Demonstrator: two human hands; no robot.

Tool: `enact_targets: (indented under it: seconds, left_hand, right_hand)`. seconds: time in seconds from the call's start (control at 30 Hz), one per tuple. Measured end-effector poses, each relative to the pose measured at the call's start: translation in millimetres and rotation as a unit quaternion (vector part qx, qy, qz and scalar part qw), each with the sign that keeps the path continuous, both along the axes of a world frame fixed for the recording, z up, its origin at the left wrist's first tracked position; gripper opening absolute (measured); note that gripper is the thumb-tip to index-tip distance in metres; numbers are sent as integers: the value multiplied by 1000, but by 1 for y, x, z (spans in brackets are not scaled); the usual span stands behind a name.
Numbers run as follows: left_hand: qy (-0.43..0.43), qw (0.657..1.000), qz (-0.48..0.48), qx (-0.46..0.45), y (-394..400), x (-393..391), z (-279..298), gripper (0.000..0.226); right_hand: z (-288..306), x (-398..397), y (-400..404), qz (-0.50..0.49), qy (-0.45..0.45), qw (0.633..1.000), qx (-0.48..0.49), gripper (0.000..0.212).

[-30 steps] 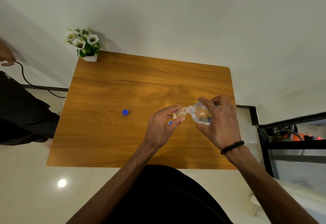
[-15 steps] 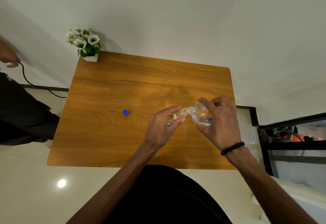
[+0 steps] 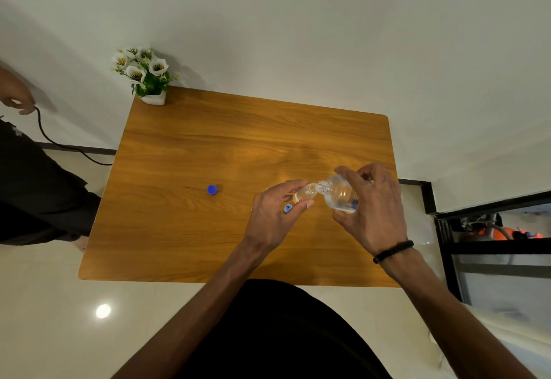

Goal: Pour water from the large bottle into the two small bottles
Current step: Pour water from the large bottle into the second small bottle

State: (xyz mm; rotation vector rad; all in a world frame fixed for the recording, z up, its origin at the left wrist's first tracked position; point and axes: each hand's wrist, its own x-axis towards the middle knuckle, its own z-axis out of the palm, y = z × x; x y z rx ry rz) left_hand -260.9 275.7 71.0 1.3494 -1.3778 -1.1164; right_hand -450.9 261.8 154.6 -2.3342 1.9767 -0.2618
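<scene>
1. The right hand (image 3: 371, 208) grips the large bottle (image 3: 340, 192), long axis tipped leftward, neck at the small bottle (image 3: 302, 193) mouth.
2. The left hand (image 3: 272, 214) curls round the small bottle, hiding most of it.
3. A blue cap (image 3: 288, 208) peeks beneath the left fingers; the second small bottle cannot be made out.

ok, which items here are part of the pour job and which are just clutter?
In the job:
large bottle, tilted, gripped by the right hand
small bottle, held by the left hand
two blue caps on the table

Lying about:
flower pot at the table's far corner
black cable
</scene>
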Motion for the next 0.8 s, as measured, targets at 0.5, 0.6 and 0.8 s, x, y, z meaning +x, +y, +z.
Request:
enact_targets:
  seconds: [0.5,0.6,0.8]
  left_hand:
    - [5,1000,0,3,1,0,1,47]
    - [6,1000,1,0,1,0,1,45]
    - [-3,1000,-1,-8,1,2,0,42]
  right_hand:
    - [-7,-4,0,0,-2,1000,-4,78]
    - [-9,-5,0,-2,-21,1000,3,77]
    - [-24,-2,1,-32,-140,988,52,73]
